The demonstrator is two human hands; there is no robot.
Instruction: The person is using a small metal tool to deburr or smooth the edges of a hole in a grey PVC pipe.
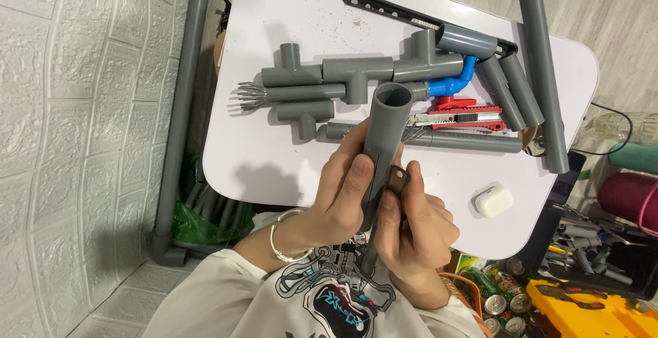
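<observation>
While upright, grey pipe (381,147) between both hands' grip

white table (274,166), brick-look wall (82,139), wood floor (617,16)

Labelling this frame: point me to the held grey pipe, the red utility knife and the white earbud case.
grey pipe (382,129), head view, upper wall below its open end.
red utility knife (460,116), head view, mid body.
white earbud case (493,200), head view, top face.
</observation>
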